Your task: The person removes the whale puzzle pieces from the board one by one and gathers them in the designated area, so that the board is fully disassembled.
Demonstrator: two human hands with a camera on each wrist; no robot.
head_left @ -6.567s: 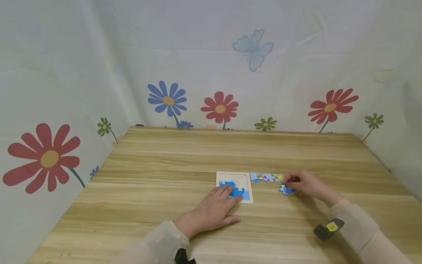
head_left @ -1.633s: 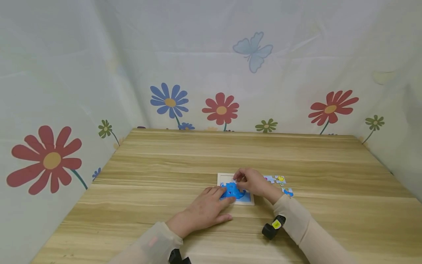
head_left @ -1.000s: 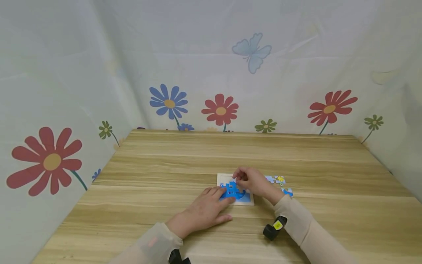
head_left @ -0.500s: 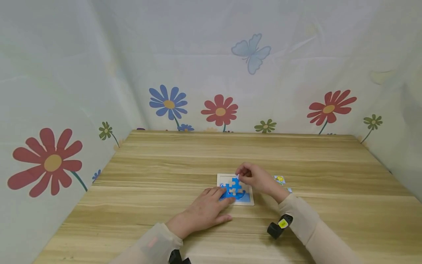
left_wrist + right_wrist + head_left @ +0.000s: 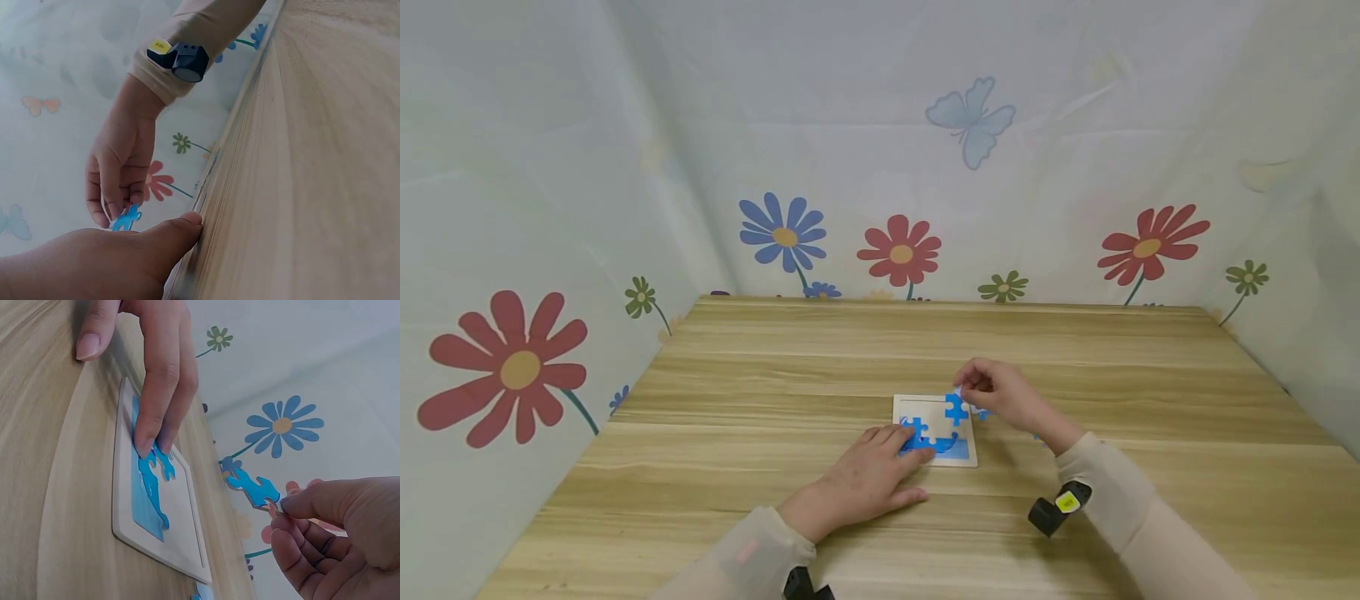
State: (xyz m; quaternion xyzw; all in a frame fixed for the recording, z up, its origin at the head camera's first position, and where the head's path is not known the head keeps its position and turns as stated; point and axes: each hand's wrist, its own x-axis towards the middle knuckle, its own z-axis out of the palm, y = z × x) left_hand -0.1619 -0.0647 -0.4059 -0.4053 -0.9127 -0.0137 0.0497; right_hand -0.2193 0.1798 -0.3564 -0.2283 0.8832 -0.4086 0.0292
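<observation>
So the blue puzzle piece (image 5: 956,408) is up in the air over the upper right corner of the wooden frame (image 5: 973,454), pinched between thumb and finger of the right hand (image 5: 1009,398). Left hand (image 5: 867,475) has its fingers spread, tips resting on the laid pieces (image 5: 957,450). I'd call it part done: bottom strip and some of the left side filled, upper area bare, plus loose pieces (image 5: 982,413) right of the frame, partly hidden, so no count. Head view makes the held piece look almost on the frame; the right wrist view shows it's clear. Left wrist view doesn't show the laid pieces.
</observation>
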